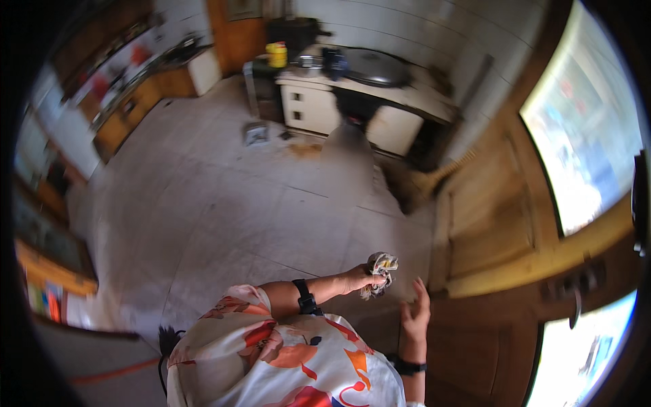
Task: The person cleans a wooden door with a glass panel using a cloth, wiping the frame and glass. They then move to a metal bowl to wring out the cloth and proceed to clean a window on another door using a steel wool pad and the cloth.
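My left hand (362, 279) is closed around a crumpled, patterned cloth (379, 274), which bulges out above and below the fingers. To its right, my right hand (417, 313) is raised with its fingers apart and holds nothing. It is close to the brown wooden door (473, 330), though I see no contact. A metal door handle (575, 309) sits further right on that door, beside a glass pane. Both forearms wear black bands.
Ahead stands a white counter (310, 104) with a large round lid (379, 67) and a yellow container (276, 54). A dustpan-like object (256, 134) lies on the tiled floor (213, 203). Wooden cabinets (135, 102) line the left; a yellowish wooden door panel (488, 213) rises at right.
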### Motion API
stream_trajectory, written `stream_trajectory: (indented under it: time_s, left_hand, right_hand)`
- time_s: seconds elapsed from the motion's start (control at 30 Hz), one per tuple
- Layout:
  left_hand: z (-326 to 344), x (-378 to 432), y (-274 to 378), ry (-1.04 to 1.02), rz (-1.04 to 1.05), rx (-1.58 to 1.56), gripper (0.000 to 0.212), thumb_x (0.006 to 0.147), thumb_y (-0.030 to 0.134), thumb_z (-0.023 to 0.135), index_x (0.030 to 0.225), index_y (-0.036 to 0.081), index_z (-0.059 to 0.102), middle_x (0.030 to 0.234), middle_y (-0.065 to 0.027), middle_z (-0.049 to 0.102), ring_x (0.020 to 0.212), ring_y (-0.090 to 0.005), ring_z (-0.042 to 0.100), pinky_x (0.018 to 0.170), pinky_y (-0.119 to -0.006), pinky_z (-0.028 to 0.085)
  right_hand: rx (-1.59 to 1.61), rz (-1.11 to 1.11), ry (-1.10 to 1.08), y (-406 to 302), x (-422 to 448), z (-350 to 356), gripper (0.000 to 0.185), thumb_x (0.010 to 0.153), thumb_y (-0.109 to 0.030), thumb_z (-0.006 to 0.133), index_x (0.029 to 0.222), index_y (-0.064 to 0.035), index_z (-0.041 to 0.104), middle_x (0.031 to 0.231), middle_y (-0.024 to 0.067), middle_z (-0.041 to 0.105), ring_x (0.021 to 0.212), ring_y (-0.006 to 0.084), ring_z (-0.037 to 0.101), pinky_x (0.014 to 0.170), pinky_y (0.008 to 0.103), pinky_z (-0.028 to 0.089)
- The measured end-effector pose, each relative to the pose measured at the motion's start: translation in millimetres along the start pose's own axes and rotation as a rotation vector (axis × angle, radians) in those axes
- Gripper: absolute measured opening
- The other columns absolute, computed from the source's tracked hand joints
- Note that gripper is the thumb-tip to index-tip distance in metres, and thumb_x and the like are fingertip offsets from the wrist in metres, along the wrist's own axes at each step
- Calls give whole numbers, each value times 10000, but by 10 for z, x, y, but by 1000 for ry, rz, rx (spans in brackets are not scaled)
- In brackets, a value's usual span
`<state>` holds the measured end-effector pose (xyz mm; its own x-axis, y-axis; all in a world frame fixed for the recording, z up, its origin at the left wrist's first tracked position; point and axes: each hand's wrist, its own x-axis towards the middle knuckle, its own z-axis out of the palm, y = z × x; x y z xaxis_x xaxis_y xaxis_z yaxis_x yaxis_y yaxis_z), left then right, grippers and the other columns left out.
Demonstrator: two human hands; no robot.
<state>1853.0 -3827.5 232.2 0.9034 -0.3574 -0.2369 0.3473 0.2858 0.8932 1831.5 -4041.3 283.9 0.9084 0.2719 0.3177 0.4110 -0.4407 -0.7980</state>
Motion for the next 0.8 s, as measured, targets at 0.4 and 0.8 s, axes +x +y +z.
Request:
stream_trajectory:
  time_s: [0.4, 0.8]
  left_hand:
    - [-3044, -1953, -181, 1304, -5, -223, 292, 717, 246, 626, 923, 62, 532, 747, -50, 558, 649, -130, 531, 519, -302, 425]
    - [-3962, -3475, -1522, 1783, -19, -529, 141, 707, 139, 581, 651, 52, 485, 535, -54, 488, 420, -156, 469, 370, -317, 378]
  right_hand:
    - [276, 374, 65, 629, 923, 926, 176, 823, -92, 479, 977, -41, 547, 835, 59, 576, 714, 148, 537, 633, 256, 436]
    - [-64, 81, -424, 158, 2513, 2791, 152, 806, -72, 492, 932, -3, 545, 756, 106, 589, 669, 144, 558, 604, 261, 458]
